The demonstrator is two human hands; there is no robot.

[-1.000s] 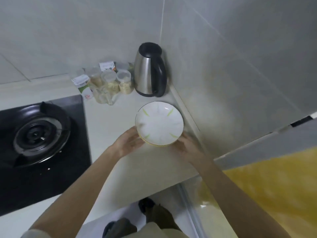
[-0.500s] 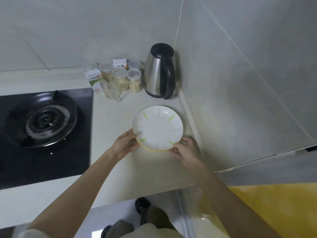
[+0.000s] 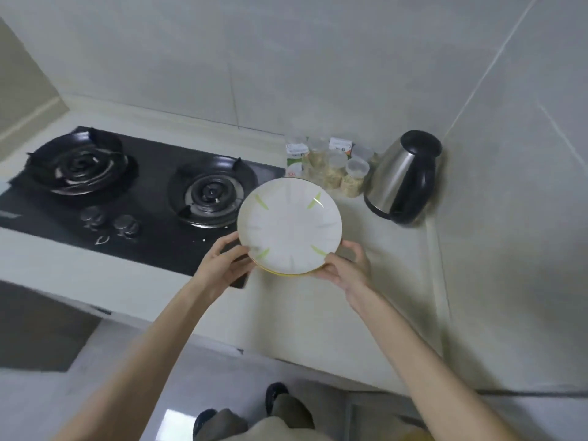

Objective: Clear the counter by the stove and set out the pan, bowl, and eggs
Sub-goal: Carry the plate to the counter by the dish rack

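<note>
A white plate (image 3: pixel 288 224) with green leaf marks and a yellow underside is held above the counter (image 3: pixel 318 313), between the stove and the kettle. My left hand (image 3: pixel 222 262) grips its near left rim. My right hand (image 3: pixel 345 268) grips its near right rim. A second yellow edge shows under the plate, so it may be a stack. No pan, bowl or eggs are in view.
A black two-burner gas stove (image 3: pixel 133 192) fills the left of the counter. A steel kettle (image 3: pixel 402 179) stands in the right corner, with several small jars and cartons (image 3: pixel 331 163) beside it against the wall. The counter's front edge runs just below my hands.
The plate has come up off the counter in both hands and shifted left toward the stove. My view has swung left, bringing the second burner into sight.
</note>
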